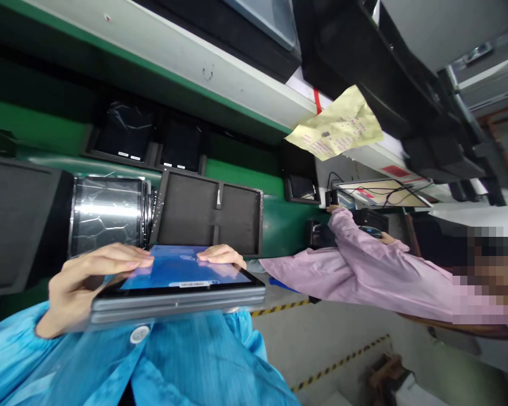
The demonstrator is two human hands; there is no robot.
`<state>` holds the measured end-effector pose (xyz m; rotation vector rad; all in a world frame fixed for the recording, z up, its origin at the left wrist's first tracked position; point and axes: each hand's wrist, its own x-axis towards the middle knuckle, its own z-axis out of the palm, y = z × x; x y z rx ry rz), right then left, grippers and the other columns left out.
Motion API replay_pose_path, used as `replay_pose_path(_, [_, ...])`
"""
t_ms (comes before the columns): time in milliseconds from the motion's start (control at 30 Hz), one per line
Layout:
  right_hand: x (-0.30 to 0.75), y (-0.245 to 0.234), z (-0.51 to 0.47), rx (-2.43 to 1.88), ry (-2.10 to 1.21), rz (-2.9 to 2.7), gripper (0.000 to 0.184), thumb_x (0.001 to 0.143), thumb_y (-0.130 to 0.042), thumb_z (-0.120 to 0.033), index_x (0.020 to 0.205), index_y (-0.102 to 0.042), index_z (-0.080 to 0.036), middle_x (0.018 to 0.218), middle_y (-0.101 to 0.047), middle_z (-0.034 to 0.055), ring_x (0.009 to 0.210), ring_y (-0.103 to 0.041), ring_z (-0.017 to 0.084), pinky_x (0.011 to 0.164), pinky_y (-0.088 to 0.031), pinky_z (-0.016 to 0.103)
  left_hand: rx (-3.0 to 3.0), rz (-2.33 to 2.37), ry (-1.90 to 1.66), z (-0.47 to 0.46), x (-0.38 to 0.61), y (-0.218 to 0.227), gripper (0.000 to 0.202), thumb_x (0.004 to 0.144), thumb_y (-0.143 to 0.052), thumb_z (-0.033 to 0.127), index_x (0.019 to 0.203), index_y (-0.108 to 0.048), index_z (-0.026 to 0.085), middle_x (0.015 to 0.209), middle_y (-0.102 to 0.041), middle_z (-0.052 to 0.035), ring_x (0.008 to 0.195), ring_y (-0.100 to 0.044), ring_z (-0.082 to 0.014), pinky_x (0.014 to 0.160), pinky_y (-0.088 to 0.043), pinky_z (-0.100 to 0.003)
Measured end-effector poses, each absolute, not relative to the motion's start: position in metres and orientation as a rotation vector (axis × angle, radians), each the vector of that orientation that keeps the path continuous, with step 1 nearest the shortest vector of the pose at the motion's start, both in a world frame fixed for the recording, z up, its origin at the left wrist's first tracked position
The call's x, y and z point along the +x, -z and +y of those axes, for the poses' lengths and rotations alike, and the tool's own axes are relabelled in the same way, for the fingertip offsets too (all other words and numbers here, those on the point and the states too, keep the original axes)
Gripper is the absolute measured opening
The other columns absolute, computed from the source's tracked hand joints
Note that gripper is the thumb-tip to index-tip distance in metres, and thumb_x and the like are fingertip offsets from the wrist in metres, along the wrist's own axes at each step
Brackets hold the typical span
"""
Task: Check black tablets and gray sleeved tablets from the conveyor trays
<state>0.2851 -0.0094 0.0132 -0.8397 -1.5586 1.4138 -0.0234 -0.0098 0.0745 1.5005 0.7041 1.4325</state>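
Observation:
I hold a flat tablet [175,285] with a blue film on its screen close to my chest, above my blue coat. My left hand [84,282] grips its left edge, fingers laid across the screen. My right hand [220,256] holds the far right edge, fingertips on the film. Just beyond the tablet stands a dark foam tray [211,211] with two compartments, next to a shiny wrapped device [108,211].
A green conveyor line [245,175] runs across, carrying several dark trays with devices. A co-worker in a pink coat [364,270] reaches to the line at right. A yellow paper [336,129] hangs above. The floor has yellow-black tape [338,363].

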Motion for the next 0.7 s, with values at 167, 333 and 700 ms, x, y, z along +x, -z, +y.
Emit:
replay_pose_path(167, [0.289, -0.010, -0.007, -0.696, -1.419, -1.598, 0.058, 0.094, -0.059, -0.078, 0.096, -0.082, -0.026, 0.108, -0.086, 0.0115, 0.101, -0.085, 0.030, 0.088, -0.071, 0.045, 1.625, 0.704, -1.424, -0.007, -0.024, -0.081, 0.030, 0.105, -0.061, 0.034, 0.126, -0.079, 0.022, 0.103, -0.083, -0.0094, 0.094, -0.081, -0.0291, 0.082, -0.074, -0.046])
replay_pose_path(333, [0.290, -0.016, -0.012, -0.673, -1.379, -1.632, 0.050, 0.100, -0.059, -0.069, 0.108, -0.082, -0.025, 0.116, -0.085, 0.0122, 0.107, -0.084, 0.030, 0.092, -0.071, 0.046, 1.673, 0.658, -1.388, -0.005, -0.026, -0.086, 0.028, 0.104, -0.065, 0.035, 0.126, -0.079, 0.024, 0.102, -0.083, -0.0079, 0.091, -0.081, -0.0282, 0.080, -0.074, -0.045])
replay_pose_path(700, [0.290, -0.012, -0.015, -0.652, -1.247, -1.714, 0.033, 0.099, -0.067, -0.061, 0.100, -0.078, -0.030, 0.100, -0.086, 0.0110, 0.094, -0.086, 0.028, 0.080, -0.070, 0.041, 1.734, 0.539, -1.446, -0.008, -0.032, -0.068, 0.034, 0.097, -0.068, 0.014, 0.129, -0.076, 0.018, 0.107, -0.083, -0.0115, 0.094, -0.081, -0.0290, 0.082, -0.073, -0.046])
